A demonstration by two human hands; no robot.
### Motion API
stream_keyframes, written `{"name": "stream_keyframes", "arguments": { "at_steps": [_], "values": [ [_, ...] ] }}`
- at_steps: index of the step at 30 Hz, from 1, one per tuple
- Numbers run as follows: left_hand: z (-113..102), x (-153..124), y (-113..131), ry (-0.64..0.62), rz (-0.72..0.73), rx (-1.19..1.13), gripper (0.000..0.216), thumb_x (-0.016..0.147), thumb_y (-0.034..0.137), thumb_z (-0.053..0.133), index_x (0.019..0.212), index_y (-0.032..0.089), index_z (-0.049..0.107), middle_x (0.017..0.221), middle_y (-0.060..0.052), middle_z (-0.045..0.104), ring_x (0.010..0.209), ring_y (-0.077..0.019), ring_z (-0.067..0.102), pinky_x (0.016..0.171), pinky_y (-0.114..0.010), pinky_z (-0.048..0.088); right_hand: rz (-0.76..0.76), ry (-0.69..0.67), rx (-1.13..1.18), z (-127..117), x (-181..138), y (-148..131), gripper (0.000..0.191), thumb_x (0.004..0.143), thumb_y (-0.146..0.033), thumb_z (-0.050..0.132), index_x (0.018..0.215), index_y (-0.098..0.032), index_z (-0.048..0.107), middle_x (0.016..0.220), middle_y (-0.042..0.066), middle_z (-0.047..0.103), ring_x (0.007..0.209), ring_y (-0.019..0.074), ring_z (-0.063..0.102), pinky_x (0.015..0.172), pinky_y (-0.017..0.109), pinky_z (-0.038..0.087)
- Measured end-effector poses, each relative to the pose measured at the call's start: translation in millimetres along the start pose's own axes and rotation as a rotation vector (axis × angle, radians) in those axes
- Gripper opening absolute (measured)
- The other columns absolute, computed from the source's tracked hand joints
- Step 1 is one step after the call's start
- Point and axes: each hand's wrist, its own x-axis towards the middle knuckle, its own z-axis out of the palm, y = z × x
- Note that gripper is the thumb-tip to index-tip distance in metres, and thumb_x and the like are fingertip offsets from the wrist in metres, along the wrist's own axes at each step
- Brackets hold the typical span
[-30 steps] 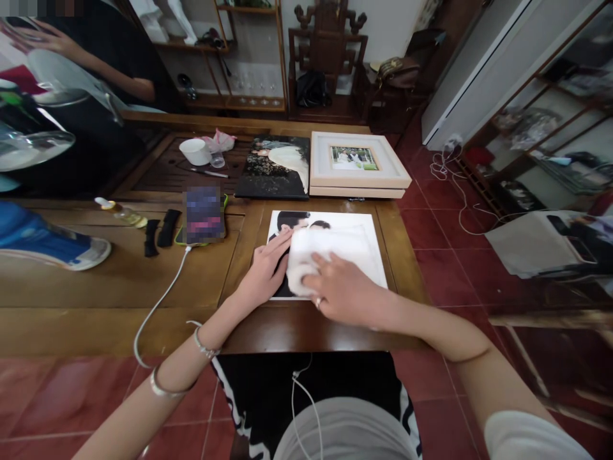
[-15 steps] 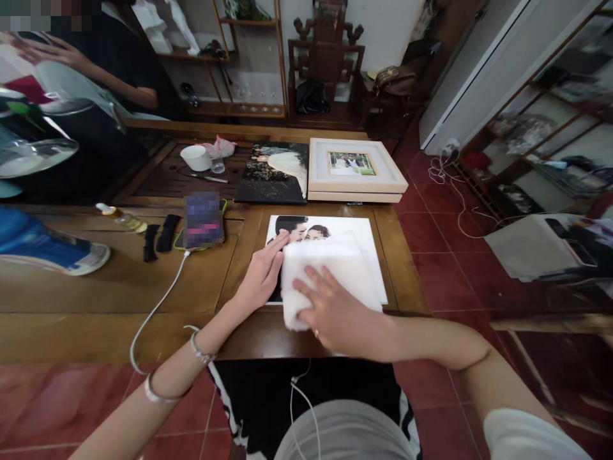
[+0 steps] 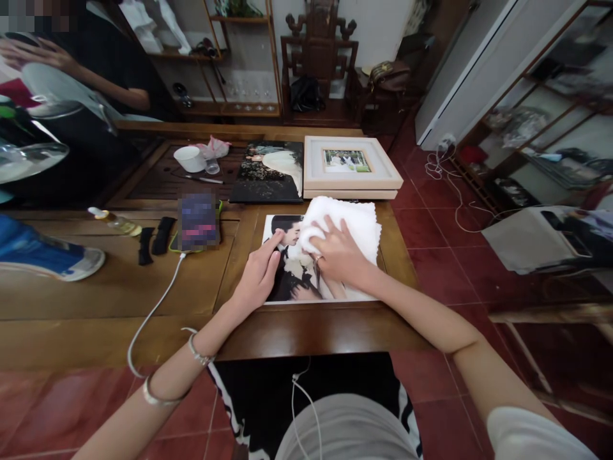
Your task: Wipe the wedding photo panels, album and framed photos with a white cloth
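A photo print [image 3: 299, 291] of two people lies flat near the table's front edge. My left hand [image 3: 258, 271] rests along its left side, fingers stretched out and holding nothing. With spread fingers, my right hand [image 3: 341, 252] presses a white cloth [image 3: 357, 220] onto the photo and keeps hold of it, the cloth bunching around the fingertips. The cloth covers the photo's upper right part and reaches past its top edge.
Behind the photo are a dark photo panel [image 3: 268, 172] and a stacked pale frame [image 3: 352, 185]. To the left lie a phone [image 3: 197, 220] with a white cable, black strips [image 3: 163, 235], a dropper bottle [image 3: 117, 222] and a blue shoe [image 3: 43, 249]. A person [image 3: 110, 64] is at the far left.
My right hand has moved away from me with the white cloth, from the photo's front edge to its upper right. More of the picture shows. My left hand stays at the left side.
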Motion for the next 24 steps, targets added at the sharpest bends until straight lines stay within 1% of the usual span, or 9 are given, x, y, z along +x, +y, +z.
{"name": "stream_keyframes", "arguments": {
  "at_steps": [2,7,10,12,14,17,19,22,24],
  "values": [
    [-1,-2,1,0.048,-0.008,-0.033,0.058,0.105,0.049,0.032,0.146,0.013,0.049,0.149,-0.014,0.052,0.141,-0.0258,0.047,0.120,-0.043,0.034,-0.112,-0.028,0.013,6,0,-8,0.036,0.086,-0.013,0.055,0.119,-0.013,0.068,0.155,0.020,0.043,0.149,0.0429,0.025,0.115,0.070,0.018],
    [-2,-5,-1,0.185,0.025,-0.154,0.060,0.105,0.053,0.026,0.149,0.018,0.046,0.153,-0.011,0.048,0.143,-0.0249,0.043,0.121,-0.044,0.031,-0.605,-0.171,0.089,-2,-23,-34,0.025,0.083,-0.017,0.060,0.105,-0.015,0.073,0.151,0.016,0.050,0.148,0.0407,0.029,0.118,0.065,0.021],
    [-2,-4,-2,0.179,0.032,-0.155,0.060,0.105,0.053,0.024,0.147,0.017,0.049,0.151,-0.011,0.051,0.141,-0.0250,0.046,0.120,-0.044,0.034,-0.714,-0.268,0.145,-18,-37,-35,0.020,0.084,-0.017,0.060,0.100,-0.017,0.073,0.143,0.013,0.059,0.146,0.0324,0.036,0.121,0.055,0.022],
    [-1,-3,-1,0.123,0.045,-0.100,0.057,0.106,0.051,0.028,0.144,0.016,0.052,0.149,-0.012,0.053,0.140,-0.0255,0.048,0.120,-0.044,0.035,-0.670,-0.299,0.169,-29,-40,-27,0.018,0.085,-0.016,0.060,0.097,-0.016,0.072,0.137,0.016,0.063,0.142,0.0285,0.044,0.121,0.049,0.025],
    [0,-2,0,0.043,0.064,-0.026,0.051,0.105,0.045,0.034,0.140,0.015,0.056,0.147,-0.013,0.055,0.140,-0.0266,0.048,0.119,-0.046,0.037,-0.556,-0.317,0.168,-38,-40,-13,0.016,0.085,-0.014,0.058,0.095,-0.015,0.071,0.135,0.018,0.063,0.132,0.0278,0.055,0.116,0.045,0.032],
    [2,1,0,-0.022,0.107,0.051,0.044,0.104,0.038,0.039,0.135,0.015,0.061,0.144,-0.013,0.056,0.140,-0.0281,0.046,0.118,-0.050,0.037,-0.320,-0.332,0.140,-45,-32,11,0.015,0.086,-0.012,0.054,0.090,-0.018,0.067,0.122,0.013,0.069,0.111,0.0289,0.065,0.096,0.040,0.046],
    [3,2,-2,-0.020,0.130,0.074,0.041,0.103,0.035,0.042,0.133,0.015,0.063,0.142,-0.013,0.058,0.140,-0.0283,0.046,0.117,-0.052,0.038,-0.178,-0.289,0.126,-44,-22,24,0.014,0.087,-0.012,0.051,0.087,-0.018,0.064,0.108,0.011,0.071,0.103,0.0296,0.065,0.086,0.037,0.047],
    [5,3,-4,-0.012,0.136,0.094,0.039,0.101,0.031,0.046,0.131,0.015,0.065,0.141,-0.014,0.059,0.139,-0.0290,0.048,0.115,-0.053,0.040,-0.055,-0.157,0.148,-34,3,27,0.013,0.093,-0.019,0.051,0.088,-0.016,0.063,0.105,0.013,0.070,0.111,0.0328,0.061,0.094,0.042,0.043],
    [6,3,-5,-0.004,0.139,0.104,0.037,0.099,0.031,0.049,0.130,0.016,0.066,0.140,-0.013,0.060,0.137,-0.0298,0.050,0.114,-0.054,0.042,-0.050,-0.094,0.181,-25,24,18,0.015,0.095,-0.022,0.051,0.093,-0.014,0.064,0.110,0.015,0.070,0.125,0.0358,0.054,0.104,0.047,0.037]
  ]
}}
